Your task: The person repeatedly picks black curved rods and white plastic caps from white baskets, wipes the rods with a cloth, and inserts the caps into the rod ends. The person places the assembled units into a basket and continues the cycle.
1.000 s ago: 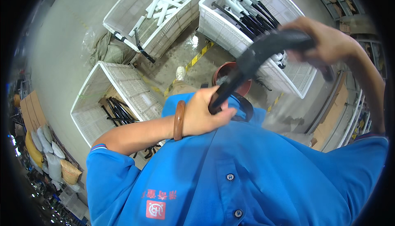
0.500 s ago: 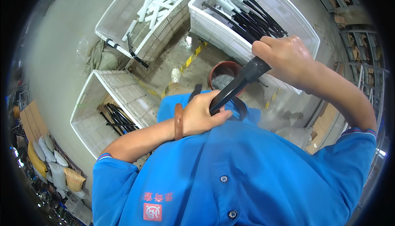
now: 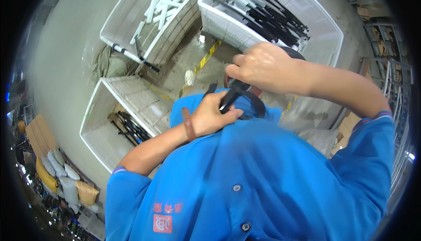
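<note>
In front of my belly, a black tube (image 3: pixel 234 94) slants between my two hands. My left hand (image 3: pixel 209 117), with a brown bangle at the wrist, is closed around its lower end near my blue shirt. Knuckles up, my right hand (image 3: pixel 268 69) is closed over its upper part, close to the left hand. A curved black part (image 3: pixel 293 53) shows beyond the right hand; whether it joins the tube is hidden. Behind the right hand, a red bucket (image 3: pixel 256 92) is mostly covered.
A white crate (image 3: pixel 228 26) ahead holds several black-and-white bent tubes (image 3: pixel 272 15). Left of it, another crate (image 3: pixel 105 19) contains white tubes (image 3: pixel 162 10); a white tube with a black end (image 3: pixel 131 56) rests across its corner. Black tubes (image 3: pixel 131 127) lie in a third crate (image 3: pixel 131 89).
My right hand has moved left and down along the tube, much closer to my left hand. Less of the tube now shows between them. The left hand stays closed near my belly.
</note>
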### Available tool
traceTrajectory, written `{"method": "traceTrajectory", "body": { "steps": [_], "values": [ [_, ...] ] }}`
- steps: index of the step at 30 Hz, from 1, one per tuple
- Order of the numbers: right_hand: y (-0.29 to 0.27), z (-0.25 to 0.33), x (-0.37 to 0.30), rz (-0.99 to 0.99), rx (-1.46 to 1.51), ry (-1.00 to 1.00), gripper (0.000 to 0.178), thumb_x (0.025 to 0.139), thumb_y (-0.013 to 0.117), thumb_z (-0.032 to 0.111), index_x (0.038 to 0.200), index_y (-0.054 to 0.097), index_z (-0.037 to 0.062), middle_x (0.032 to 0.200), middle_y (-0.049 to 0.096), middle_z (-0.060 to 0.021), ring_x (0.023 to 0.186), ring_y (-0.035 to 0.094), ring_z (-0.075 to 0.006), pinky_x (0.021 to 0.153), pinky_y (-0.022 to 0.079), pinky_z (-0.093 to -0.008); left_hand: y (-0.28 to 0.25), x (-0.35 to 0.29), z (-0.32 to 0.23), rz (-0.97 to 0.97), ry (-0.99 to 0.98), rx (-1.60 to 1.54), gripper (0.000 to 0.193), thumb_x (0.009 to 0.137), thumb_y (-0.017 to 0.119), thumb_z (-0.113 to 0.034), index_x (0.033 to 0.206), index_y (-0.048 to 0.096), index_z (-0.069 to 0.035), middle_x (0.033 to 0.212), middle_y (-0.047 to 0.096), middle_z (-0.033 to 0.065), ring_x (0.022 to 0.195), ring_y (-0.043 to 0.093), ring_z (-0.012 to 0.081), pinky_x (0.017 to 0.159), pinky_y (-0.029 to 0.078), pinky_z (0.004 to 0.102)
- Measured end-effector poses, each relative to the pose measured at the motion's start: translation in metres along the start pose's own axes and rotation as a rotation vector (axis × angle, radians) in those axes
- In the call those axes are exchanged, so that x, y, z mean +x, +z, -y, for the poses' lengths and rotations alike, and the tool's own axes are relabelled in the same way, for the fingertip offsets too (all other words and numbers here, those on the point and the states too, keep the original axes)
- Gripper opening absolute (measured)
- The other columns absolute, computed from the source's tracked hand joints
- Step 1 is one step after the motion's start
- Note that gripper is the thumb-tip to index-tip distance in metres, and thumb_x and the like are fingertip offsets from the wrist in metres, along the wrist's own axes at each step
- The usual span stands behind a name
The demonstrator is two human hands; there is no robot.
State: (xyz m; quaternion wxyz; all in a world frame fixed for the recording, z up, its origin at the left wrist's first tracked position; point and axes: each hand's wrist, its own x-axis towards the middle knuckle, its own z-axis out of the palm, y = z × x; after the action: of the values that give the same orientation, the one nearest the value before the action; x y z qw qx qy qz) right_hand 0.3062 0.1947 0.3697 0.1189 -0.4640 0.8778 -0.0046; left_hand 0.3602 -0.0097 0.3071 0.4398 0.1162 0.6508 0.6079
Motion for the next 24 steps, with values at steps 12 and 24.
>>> {"method": "traceTrajectory", "body": {
  "steps": [12,24],
  "values": [
    [0.017,-0.044,-0.104,-0.655,-0.099,0.717,0.051,0.078,0.075,0.01,0.125,0.054,0.0106,0.088,0.062,-0.0106,0.082,0.064,-0.0284,0.066,0.051,-0.0364,-0.03,0.003,-0.028,-0.008,-0.068,-0.233,0.026,0.094,0.064,-0.023,0.082,0.047,-0.007,0.053,0.044,-0.002,0.037,0.038,0.0054,0.034,0.029,0.0212],
    [-0.059,-0.077,-0.101,-0.107,0.794,0.508,0.025,0.081,0.071,0.023,0.095,0.06,0.0045,0.066,0.057,-0.0034,0.062,0.063,-0.0169,0.056,0.049,-0.0338,-0.003,0.001,-0.046,-0.102,0.079,0.082,0.025,0.087,0.071,-0.019,0.076,0.055,-0.005,0.065,0.051,-0.004,0.061,0.045,0.0029,0.053,0.037,0.0234]
  ]
}}
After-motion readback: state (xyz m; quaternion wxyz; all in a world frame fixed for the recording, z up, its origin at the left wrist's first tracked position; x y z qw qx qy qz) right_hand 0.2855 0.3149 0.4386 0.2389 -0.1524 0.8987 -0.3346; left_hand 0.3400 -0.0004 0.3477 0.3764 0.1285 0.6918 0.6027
